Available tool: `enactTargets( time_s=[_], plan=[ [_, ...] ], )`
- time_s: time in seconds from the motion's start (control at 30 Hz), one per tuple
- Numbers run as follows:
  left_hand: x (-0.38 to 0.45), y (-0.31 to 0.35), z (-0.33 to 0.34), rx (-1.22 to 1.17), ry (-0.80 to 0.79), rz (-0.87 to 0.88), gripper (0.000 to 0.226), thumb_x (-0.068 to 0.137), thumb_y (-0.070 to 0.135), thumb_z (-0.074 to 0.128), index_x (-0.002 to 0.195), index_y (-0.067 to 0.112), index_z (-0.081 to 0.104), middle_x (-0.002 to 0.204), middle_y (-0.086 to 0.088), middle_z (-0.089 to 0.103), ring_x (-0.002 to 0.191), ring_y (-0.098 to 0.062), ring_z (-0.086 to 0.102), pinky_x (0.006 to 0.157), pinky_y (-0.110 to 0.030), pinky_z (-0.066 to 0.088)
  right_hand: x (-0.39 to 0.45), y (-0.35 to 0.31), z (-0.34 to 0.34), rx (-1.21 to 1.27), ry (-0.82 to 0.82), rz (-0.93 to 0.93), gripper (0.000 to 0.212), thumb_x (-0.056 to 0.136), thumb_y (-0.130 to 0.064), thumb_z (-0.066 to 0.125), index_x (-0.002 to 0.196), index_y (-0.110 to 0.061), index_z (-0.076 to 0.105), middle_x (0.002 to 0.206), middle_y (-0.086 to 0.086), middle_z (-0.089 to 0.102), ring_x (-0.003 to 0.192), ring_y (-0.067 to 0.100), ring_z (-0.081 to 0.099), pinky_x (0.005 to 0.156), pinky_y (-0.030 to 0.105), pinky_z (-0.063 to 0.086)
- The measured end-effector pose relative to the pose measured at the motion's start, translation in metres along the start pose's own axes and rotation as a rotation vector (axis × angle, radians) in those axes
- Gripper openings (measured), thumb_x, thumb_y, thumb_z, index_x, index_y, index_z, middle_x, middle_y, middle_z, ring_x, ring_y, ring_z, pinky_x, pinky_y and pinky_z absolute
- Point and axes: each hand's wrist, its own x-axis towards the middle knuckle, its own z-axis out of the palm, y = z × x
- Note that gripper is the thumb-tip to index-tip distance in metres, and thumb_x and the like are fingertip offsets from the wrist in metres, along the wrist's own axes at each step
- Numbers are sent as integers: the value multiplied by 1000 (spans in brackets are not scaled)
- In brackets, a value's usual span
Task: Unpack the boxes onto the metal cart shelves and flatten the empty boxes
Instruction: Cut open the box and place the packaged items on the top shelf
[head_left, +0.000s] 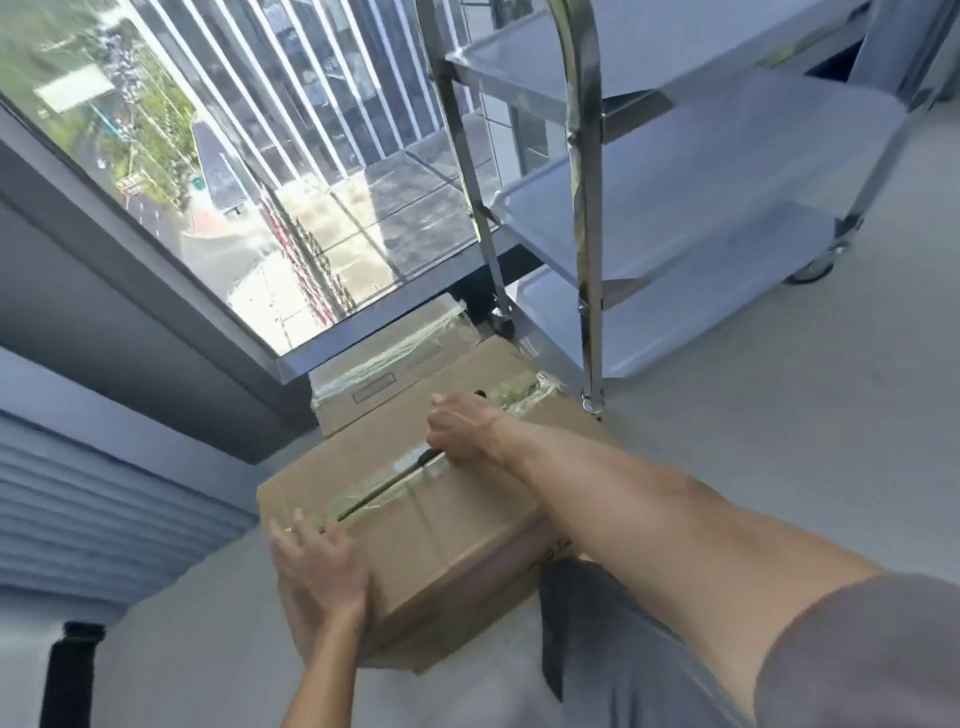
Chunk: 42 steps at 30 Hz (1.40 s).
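Flat against the near corner of a taped cardboard box (441, 525) on the floor, the left hand (319, 569) steadies it with fingers straight. The right hand (465, 428) grips a dark tool (387, 486) in the glossy tape seam. A steel three-shelf cart (675, 208) stands just beyond.

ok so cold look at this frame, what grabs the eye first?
The taped cardboard box in the lower middle: the right hand grips a dark tool whose shaft lies along the top tape seam, while the left hand lies flat on the near corner. A second taped box sits behind it by the window, and the bare metal cart stands at upper right.
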Motion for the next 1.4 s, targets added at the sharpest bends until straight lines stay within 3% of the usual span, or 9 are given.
enactTargets(
  time_s=[0.1, 0.2, 0.33, 0.53, 0.87, 0.97, 1.13, 1.27, 1.4],
  plan=[
    [-14, 33, 14, 23, -156, 322, 45, 92, 10, 57, 137, 4, 54, 151, -18, 42, 138, -37, 39, 113, -48, 31, 2, 5, -3, -23, -24, 6, 24, 101, -18, 47, 112, -20, 68, 110, -2, 69, 105, 19, 60, 70, 28, 33],
    [-21, 45, 24, 11, -226, 490, 31, 89, 7, 63, 119, 1, 66, 131, -17, 58, 121, -35, 53, 102, -43, 42, -5, 17, -2, -27, -27, 31, 24, 100, -15, 46, 107, -17, 69, 104, 1, 69, 100, 21, 60, 70, 29, 37],
    [-16, 46, 26, -9, -173, 485, 15, 86, 11, 65, 98, 5, 71, 110, -10, 62, 103, -32, 56, 89, -41, 47, -13, 24, 5, -23, -42, 62, 27, 98, -5, 44, 96, -16, 68, 98, 2, 69, 94, 21, 59, 64, 31, 34],
    [-17, 54, 29, 118, -174, 571, 18, 89, 22, 63, 98, 8, 69, 101, -13, 58, 97, -32, 53, 80, -43, 48, -13, 15, 2, -64, -40, 113, 30, 99, -2, 45, 83, -17, 65, 81, -4, 64, 82, 16, 53, 53, 28, 27],
    [-16, 78, 36, 95, -244, 362, 32, 90, 41, 60, 92, 11, 71, 102, -11, 63, 101, -32, 53, 88, -40, 43, 2, -3, -2, -93, -67, 256, 28, 99, -2, 44, 110, -11, 68, 106, 5, 67, 99, 23, 57, 65, 29, 46],
    [8, 89, 26, 135, -367, 296, 48, 91, 57, 51, 84, 17, 76, 90, -13, 71, 90, -34, 64, 80, -38, 52, -9, 9, 1, -87, -54, 222, 31, 100, -1, 41, 115, -8, 67, 114, 9, 66, 106, 26, 60, 68, 35, 44],
    [20, 94, 14, 173, -512, 245, 47, 93, 55, 48, 85, 20, 77, 91, -12, 74, 91, -32, 67, 82, -36, 52, -25, 25, 11, -48, -156, 281, 27, 100, -1, 45, 113, -11, 67, 109, 5, 67, 103, 25, 63, 72, 33, 49],
    [13, 94, 11, 148, -457, 240, 49, 93, 55, 47, 77, 19, 75, 82, -11, 72, 82, -30, 67, 80, -36, 53, -44, 53, 11, -98, -251, 460, 24, 94, 0, 52, 109, -10, 68, 103, 6, 67, 97, 31, 64, 72, 39, 52],
    [15, 94, 9, 189, -469, 272, 51, 95, 55, 45, 78, 18, 75, 82, -11, 70, 82, -32, 66, 72, -34, 48, -51, 54, 17, -98, -308, 503, 25, 92, 2, 55, 109, -11, 68, 100, 7, 66, 96, 34, 62, 55, 37, 43]
  ],
)
